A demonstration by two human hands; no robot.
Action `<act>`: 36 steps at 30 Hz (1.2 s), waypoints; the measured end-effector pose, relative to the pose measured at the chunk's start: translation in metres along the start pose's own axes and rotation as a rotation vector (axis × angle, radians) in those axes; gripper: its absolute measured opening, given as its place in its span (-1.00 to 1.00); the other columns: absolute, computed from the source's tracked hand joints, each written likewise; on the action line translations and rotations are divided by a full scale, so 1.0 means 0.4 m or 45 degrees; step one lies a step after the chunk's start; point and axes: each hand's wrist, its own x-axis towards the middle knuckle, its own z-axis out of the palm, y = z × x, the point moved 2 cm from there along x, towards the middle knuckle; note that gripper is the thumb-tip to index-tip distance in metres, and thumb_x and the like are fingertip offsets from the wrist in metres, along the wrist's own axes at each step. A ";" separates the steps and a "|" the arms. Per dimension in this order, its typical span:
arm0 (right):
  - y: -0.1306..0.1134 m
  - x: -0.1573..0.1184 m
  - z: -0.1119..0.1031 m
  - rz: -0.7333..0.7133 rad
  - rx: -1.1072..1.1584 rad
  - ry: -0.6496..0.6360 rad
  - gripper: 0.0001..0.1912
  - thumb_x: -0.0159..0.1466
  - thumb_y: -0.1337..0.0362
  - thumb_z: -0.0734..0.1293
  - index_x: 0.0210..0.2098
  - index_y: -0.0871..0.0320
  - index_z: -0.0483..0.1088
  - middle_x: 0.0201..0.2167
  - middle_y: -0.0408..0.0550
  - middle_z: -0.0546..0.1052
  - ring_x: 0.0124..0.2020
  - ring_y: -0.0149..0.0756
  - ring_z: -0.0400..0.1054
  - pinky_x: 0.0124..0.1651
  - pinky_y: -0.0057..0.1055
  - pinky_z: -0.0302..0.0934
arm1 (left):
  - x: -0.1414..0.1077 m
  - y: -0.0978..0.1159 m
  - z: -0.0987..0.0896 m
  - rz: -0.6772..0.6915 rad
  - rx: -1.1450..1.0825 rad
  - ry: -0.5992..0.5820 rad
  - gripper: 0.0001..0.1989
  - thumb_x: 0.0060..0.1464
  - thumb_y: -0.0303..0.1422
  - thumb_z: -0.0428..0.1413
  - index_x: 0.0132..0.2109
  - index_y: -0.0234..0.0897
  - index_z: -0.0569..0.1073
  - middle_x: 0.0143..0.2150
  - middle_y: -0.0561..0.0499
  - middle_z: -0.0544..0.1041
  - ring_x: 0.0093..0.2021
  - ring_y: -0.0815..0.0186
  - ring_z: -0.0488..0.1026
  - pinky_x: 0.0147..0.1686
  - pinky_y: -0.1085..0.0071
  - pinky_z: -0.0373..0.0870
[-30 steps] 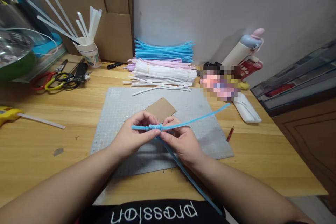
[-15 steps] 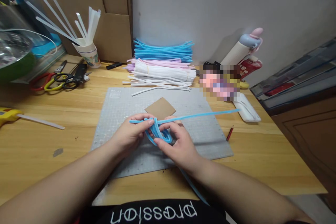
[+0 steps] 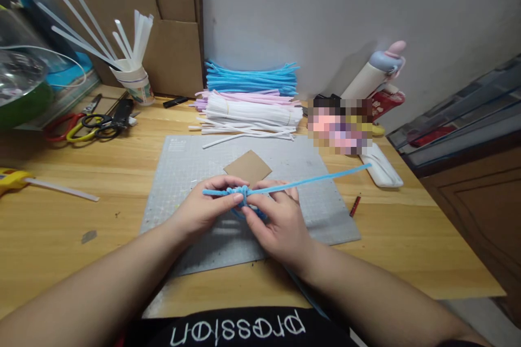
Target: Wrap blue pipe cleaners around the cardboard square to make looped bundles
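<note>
A blue pipe cleaner [image 3: 313,180] is held above the cutting mat, one straight end sticking out far to the right and a short end to the left. My left hand [image 3: 211,207] is closed, its thumb pressing on small coils wound around the straight stem. My right hand [image 3: 280,219] is closed on the looped part just right of those coils, with thumb and index finger together. The loops below the stem are partly hidden by my fingers. Another blue length hangs under my right forearm toward my lap. A brown cardboard square [image 3: 248,167] lies on the mat beyond my hands.
Under my hands lies a grey cutting mat [image 3: 179,249]. Bundled blue pipe cleaners [image 3: 252,78] and white ones [image 3: 252,111] are stacked behind it. Scissors [image 3: 91,127], a cup of glue sticks [image 3: 138,87] and a yellow glue gun [image 3: 14,179] are at left; a bottle [image 3: 362,78] stands at right.
The loops have been drawn down below the stem, and the wrap now sits tighter around it. My right hand has closed in, and the long end tilts slightly more upward.
</note>
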 end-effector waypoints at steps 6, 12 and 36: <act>0.010 0.003 0.001 -0.022 0.189 -0.040 -0.82 0.31 0.32 0.22 -0.21 0.08 0.47 -0.20 -0.08 0.57 -0.06 -0.21 0.37 0.04 -0.18 0.02 | -0.002 0.000 -0.003 -0.004 0.050 0.064 -0.80 -0.13 -0.40 0.34 -0.28 -0.24 0.55 -0.35 0.10 0.57 -0.33 0.42 0.46 -0.26 0.53 0.36; 0.025 0.009 0.005 0.086 0.398 0.064 -0.83 0.27 0.38 0.24 -0.23 0.07 0.44 -0.28 -0.12 0.57 -0.22 -0.30 0.40 -0.08 -0.28 0.08 | 0.003 0.004 0.005 -0.106 -0.179 0.115 -0.74 -0.19 -0.39 0.36 -0.28 -0.25 0.54 -0.39 0.08 0.57 -0.39 0.40 0.48 -0.31 0.50 0.37; 0.055 0.008 0.063 0.722 1.477 -0.003 -0.75 0.18 0.15 0.38 -0.16 0.07 0.42 -0.27 -0.08 0.53 -0.23 -0.27 0.43 -0.14 -0.28 0.33 | -0.002 0.005 -0.004 0.051 0.031 0.105 -0.82 -0.08 -0.36 0.30 -0.25 -0.22 0.57 -0.33 0.05 0.55 -0.33 0.37 0.45 -0.26 0.47 0.35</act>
